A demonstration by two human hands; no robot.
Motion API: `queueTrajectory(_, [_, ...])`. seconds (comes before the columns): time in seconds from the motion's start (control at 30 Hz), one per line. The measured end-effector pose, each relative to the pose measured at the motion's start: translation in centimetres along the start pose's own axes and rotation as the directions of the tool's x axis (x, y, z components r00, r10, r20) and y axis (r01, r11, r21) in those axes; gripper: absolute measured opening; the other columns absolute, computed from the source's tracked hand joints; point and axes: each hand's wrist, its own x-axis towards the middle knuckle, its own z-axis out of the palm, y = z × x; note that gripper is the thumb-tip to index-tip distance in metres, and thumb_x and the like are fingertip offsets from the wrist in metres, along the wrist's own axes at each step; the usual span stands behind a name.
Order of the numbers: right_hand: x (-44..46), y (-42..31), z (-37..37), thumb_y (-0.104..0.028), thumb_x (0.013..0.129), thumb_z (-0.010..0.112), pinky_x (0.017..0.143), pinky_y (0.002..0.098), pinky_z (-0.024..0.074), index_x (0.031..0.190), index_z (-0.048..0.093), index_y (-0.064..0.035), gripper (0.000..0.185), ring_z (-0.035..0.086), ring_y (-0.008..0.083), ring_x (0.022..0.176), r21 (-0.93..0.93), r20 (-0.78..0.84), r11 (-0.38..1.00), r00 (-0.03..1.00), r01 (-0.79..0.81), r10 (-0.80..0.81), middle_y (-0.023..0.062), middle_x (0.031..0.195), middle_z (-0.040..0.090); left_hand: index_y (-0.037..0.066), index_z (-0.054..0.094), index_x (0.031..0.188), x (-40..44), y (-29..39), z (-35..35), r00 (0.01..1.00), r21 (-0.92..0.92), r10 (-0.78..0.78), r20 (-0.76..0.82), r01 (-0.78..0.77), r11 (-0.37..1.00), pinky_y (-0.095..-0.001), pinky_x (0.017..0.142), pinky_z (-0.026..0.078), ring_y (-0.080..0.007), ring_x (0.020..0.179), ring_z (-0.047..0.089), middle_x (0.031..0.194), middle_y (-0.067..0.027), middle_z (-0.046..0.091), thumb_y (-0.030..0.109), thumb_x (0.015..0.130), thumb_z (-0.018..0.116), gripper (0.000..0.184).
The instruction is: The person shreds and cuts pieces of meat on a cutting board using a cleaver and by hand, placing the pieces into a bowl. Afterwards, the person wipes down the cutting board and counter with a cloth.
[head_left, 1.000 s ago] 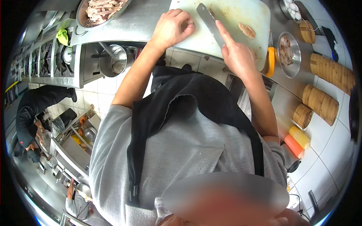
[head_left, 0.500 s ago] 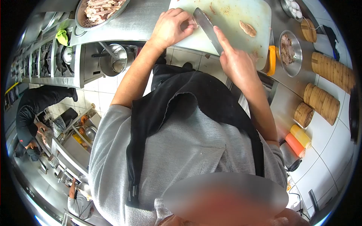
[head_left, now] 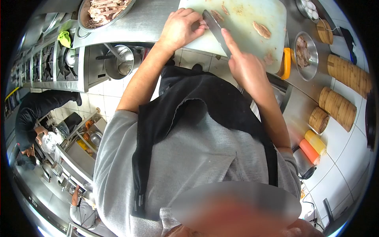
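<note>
On the white cutting board [head_left: 244,15], my left hand [head_left: 182,29] has its fingers curled round a small piece of meat [head_left: 203,24], which is mostly hidden. My right hand [head_left: 246,67] grips a knife [head_left: 217,32], its index finger stretched along the blade. The blade lies slantwise just right of the left fingertips, its tip pointing away from me. Past the blade is a cut slice of meat [head_left: 216,15]. A larger slice [head_left: 261,30] lies further right on the board.
A big metal bowl of meat strips [head_left: 107,12] stands at upper left. To the right are a yellow-orange handle-like object [head_left: 286,63], a metal bowl with meat [head_left: 303,55], a bowl of eggs [head_left: 309,8] and bamboo steamers [head_left: 337,106]. A co-worker [head_left: 29,122] bends over at far left.
A meat slice now shows on the board beyond the blade. The knife and right hand have shifted slightly left. The left hand stays nearly in place. The co-worker's hands have moved.
</note>
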Motion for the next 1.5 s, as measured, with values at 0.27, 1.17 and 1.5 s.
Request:
queueTrajectory(0.27, [2.0,0.3,-0.7,-0.011,0.091,0.063,0.072,0.0537,0.0578,0.165,0.025,-0.0315,0.085,0.071,0.0422,0.072,0.041,0.007,0.995,0.996,-0.089,0.089,0.0224,0.076,0.071,0.015,0.071,0.097,-0.1,0.4,-0.4,1.0,-0.007,-0.013,0.014,0.013,1.0,-0.0446,0.091,0.051,-0.0292,0.101,0.067,0.099,-0.0027,0.071,0.021,0.08,0.076,0.019])
queueTrajectory(1.17, [1.8,-0.5,-0.9,-0.012,0.092,0.063,0.073,0.0535,0.0578,0.164,0.027,-0.0304,0.083,0.072,0.0415,0.074,0.039,-0.009,0.998,0.999,-0.044,0.045,0.0219,0.078,0.072,0.012,0.069,0.095,-0.2,0.1,0.0,1.0,-0.016,0.015,-0.011,-0.016,1.0,-0.0431,0.091,0.052,-0.0297,0.101,0.068,0.098,-0.0042,0.072,0.019,0.08,0.077,0.018])
queueTrajectory(1.5, [1.8,-0.5,1.5,-0.01,0.091,0.062,0.072,0.0535,0.0575,0.164,0.028,-0.0278,0.083,0.072,0.0415,0.073,0.064,0.004,0.998,1.0,-0.024,0.023,0.021,0.076,0.071,0.012,0.071,0.096,-0.3,0.2,-0.2,1.0,0.031,0.005,-0.017,-0.005,0.999,-0.0439,0.089,0.053,-0.0296,0.1,0.068,0.1,-0.0042,0.072,0.019,0.08,0.078,0.019])
